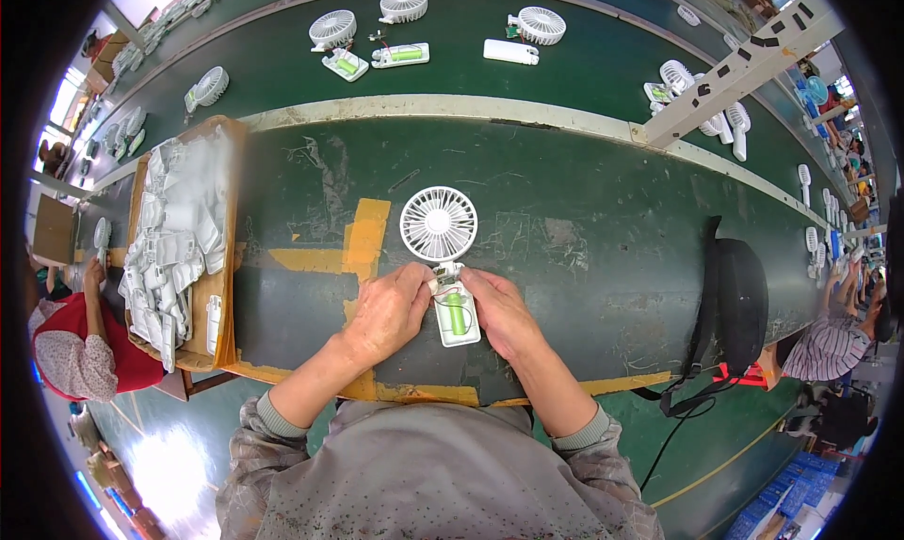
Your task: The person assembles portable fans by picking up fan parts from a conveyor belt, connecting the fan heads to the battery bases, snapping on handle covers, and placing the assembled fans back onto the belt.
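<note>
A white handheld fan (pixel 439 224) lies on the green worktable in front of me, its round grille pointing away. Its handle is open, and a green battery (pixel 457 314) with thin wires sits inside the white shell (pixel 462 338). My left hand (pixel 391 303) pinches at the joint between fan head and handle, near a small dark part. On the other side my right hand (pixel 501 312) grips the upper edge of the handle, with its fingertips close to the left ones. What lies between the fingertips is partly hidden.
A cardboard box (pixel 229 257) full of white plastic shells stands at left. Several partly assembled fans (pixel 403 7) rest on the conveyor (pixel 452 74) beyond a pale rail (pixel 424 109). A black bag (pixel 739 300) is at right. Co-workers sit at both sides.
</note>
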### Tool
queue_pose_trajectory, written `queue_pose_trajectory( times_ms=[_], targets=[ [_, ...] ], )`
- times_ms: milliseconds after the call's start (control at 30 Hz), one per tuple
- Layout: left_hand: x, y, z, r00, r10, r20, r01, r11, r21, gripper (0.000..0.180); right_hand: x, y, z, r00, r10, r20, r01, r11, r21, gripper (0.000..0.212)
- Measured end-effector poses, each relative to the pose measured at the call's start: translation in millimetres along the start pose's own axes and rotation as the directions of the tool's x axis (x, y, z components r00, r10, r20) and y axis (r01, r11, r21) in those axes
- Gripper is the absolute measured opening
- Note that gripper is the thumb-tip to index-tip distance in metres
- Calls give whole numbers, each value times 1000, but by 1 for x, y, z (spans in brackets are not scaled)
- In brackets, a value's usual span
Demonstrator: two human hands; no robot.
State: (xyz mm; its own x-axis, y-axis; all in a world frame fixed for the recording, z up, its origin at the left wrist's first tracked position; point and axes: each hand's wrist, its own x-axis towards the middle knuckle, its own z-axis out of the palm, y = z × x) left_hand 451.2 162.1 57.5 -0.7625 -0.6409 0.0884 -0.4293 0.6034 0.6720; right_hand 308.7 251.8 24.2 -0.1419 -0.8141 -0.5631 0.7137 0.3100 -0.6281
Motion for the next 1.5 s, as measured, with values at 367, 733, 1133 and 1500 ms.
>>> queue_pose_trajectory(
  times_ms=[367,733,1133,1500],
  targets=[
    [1,9,0,991,87,-105,-90,996,-19,18,-1,0,2,1000,-14,-8,13,999,-53,30],
    [-4,10,0,959,274,74,-283,937,204,36,-5,-2,-8,955,-103,278,148,978,-147,31],
    [8,19,-3,949,247,195,-289,930,227,31,-8,1,-1,970,-143,198,185,959,-214,34],
    [6,18,-3,983,174,53,-179,978,110,26,-1,-2,-3,991,-41,124,67,975,-214,27]
  ],
)
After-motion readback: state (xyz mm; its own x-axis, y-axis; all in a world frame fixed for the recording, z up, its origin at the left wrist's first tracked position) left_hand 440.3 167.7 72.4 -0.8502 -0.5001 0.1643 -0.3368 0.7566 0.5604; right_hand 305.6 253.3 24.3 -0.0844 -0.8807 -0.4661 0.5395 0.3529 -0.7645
